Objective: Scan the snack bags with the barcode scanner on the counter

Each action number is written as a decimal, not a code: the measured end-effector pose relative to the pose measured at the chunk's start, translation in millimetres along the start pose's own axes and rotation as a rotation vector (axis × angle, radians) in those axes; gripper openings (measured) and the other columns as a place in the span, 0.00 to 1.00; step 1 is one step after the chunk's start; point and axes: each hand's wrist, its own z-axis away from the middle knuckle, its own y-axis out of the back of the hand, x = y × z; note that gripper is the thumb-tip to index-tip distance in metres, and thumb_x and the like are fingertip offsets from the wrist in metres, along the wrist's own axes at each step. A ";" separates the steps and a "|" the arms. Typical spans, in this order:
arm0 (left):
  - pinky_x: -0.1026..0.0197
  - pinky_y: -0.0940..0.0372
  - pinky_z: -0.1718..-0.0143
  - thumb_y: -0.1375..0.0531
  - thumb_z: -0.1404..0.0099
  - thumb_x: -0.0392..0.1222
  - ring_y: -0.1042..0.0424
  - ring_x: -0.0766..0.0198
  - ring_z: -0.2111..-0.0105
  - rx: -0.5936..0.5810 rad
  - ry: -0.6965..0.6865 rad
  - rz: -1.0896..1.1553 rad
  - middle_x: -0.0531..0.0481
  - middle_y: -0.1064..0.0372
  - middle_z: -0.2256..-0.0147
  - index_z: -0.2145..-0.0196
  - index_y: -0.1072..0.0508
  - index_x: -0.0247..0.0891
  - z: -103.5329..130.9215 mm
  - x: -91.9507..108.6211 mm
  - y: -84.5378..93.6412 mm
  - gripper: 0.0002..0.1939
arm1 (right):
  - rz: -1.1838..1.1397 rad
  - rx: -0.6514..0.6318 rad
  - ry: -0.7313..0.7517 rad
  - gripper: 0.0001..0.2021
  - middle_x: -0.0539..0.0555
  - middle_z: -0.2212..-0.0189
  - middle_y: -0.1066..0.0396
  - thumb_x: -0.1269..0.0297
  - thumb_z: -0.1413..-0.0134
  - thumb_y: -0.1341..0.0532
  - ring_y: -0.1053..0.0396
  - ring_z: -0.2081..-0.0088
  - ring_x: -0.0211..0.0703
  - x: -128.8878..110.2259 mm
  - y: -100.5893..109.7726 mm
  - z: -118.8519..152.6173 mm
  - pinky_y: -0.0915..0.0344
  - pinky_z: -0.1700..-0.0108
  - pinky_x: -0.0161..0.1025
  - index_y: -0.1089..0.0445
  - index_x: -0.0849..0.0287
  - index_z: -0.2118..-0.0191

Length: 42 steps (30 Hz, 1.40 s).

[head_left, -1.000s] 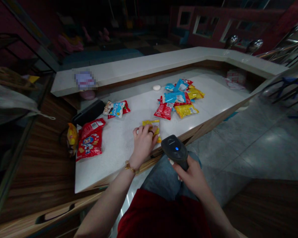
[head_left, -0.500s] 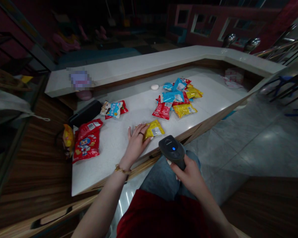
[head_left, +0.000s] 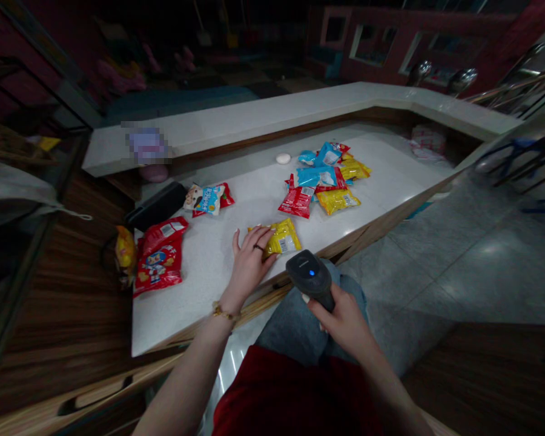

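Note:
My left hand (head_left: 251,259) is on the left end of a yellow snack bag (head_left: 285,235), its thumb at the near edge and fingers over the top. The bag lies flat on the white counter (head_left: 200,266), a barcode label showing at its right. In my right hand (head_left: 343,315) is a dark barcode scanner (head_left: 307,272) with a lit blue light. I grip it by the handle, and its head is just to the right of the bag, near the counter's front edge.
Farther right is a heap of blue, red and yellow snack bags (head_left: 318,177). A white egg-shaped object (head_left: 283,158) sits behind. At left are a blue-and-white bag (head_left: 205,199), red bags (head_left: 158,260) and a black case (head_left: 157,206). A raised ledge (head_left: 263,115) runs along the back.
The scanner in my right hand has shifted slightly left, closer to the yellow bag. That bag's label has turned slightly under my left hand.

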 end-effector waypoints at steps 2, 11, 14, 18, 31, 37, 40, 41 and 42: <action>0.28 0.63 0.22 0.34 0.29 0.39 0.34 0.44 0.29 0.015 -0.014 -0.005 0.38 0.28 0.33 0.32 0.30 0.44 0.6 0.0 0.1 0.29 | 0.010 -0.009 0.003 0.15 0.46 0.84 0.32 0.54 0.41 0.40 0.30 0.82 0.48 -0.3 0.9 0.1 0.36 0.77 0.37 0.25 0.58 0.56; 0.31 0.62 0.22 0.35 0.29 0.37 0.33 0.44 0.29 0.021 -0.013 -0.027 0.39 0.27 0.34 0.32 0.29 0.42 2.2 -5.9 -5.3 0.29 | 0.007 -0.015 -0.003 0.14 0.46 0.84 0.32 0.53 0.39 0.40 0.29 0.82 0.48 3.2 1.3 1.0 0.36 0.76 0.38 0.26 0.57 0.57; 0.30 0.63 0.22 0.34 0.29 0.39 0.34 0.44 0.29 0.028 -0.014 -0.018 0.39 0.28 0.33 0.32 0.29 0.44 1.6 -4.8 -4.5 0.29 | 0.003 -0.003 0.003 0.14 0.46 0.84 0.32 0.54 0.39 0.39 0.29 0.81 0.48 2.4 1.1 1.5 0.35 0.75 0.38 0.25 0.58 0.56; 0.29 0.63 0.22 0.34 0.29 0.40 0.34 0.44 0.29 0.036 -0.020 0.004 0.39 0.27 0.34 0.32 0.30 0.44 0.6 -3.0 -2.6 0.29 | -0.002 0.019 -0.010 0.14 0.46 0.84 0.32 0.54 0.40 0.39 0.29 0.81 0.48 3.3 0.4 1.5 0.35 0.76 0.38 0.24 0.58 0.56; 0.36 0.52 0.24 0.36 0.26 0.48 0.29 0.48 0.35 0.211 0.021 0.091 0.41 0.25 0.38 0.37 0.27 0.44 -37.1 10.3 1.6 0.22 | -0.069 0.127 -0.031 0.15 0.49 0.78 0.27 0.51 0.41 0.37 0.30 0.79 0.46 20.0 3.5 -0.8 0.35 0.76 0.38 0.24 0.58 0.58; 0.35 0.59 0.22 0.42 0.22 0.46 0.40 0.47 0.27 0.197 -0.009 0.017 0.40 0.32 0.31 0.31 0.30 0.45 -128.5 45.3 -13.0 0.25 | -0.096 0.135 -0.030 0.15 0.47 0.80 0.30 0.52 0.40 0.36 0.29 0.78 0.47 23.5 4.8 -0.4 0.35 0.76 0.38 0.23 0.58 0.56; 0.29 0.64 0.22 0.40 0.23 0.49 0.54 0.40 0.21 0.019 -0.029 -0.105 0.40 0.47 0.23 0.25 0.38 0.47 -152.8 55.9 -31.9 0.32 | -0.112 0.137 -0.042 0.15 0.47 0.81 0.32 0.51 0.40 0.36 0.29 0.78 0.48 25.7 5.2 0.1 0.35 0.77 0.38 0.24 0.57 0.56; 0.28 0.65 0.22 0.39 0.24 0.50 0.58 0.39 0.20 -0.042 -0.041 -0.141 0.39 0.52 0.21 0.23 0.41 0.47 -155.5 57.0 -38.7 0.36 | -0.116 0.136 -0.051 0.15 0.46 0.81 0.32 0.50 0.40 0.36 0.29 0.79 0.48 26.5 5.6 0.0 0.36 0.77 0.38 0.24 0.57 0.57; 0.27 0.66 0.22 0.37 0.25 0.50 0.61 0.38 0.19 -0.090 -0.054 -0.171 0.39 0.56 0.20 0.21 0.45 0.46 -156.3 56.7 -45.3 0.40 | -0.117 0.134 -0.062 0.15 0.46 0.81 0.32 0.50 0.40 0.36 0.30 0.79 0.47 27.2 6.0 -0.1 0.36 0.78 0.38 0.24 0.56 0.57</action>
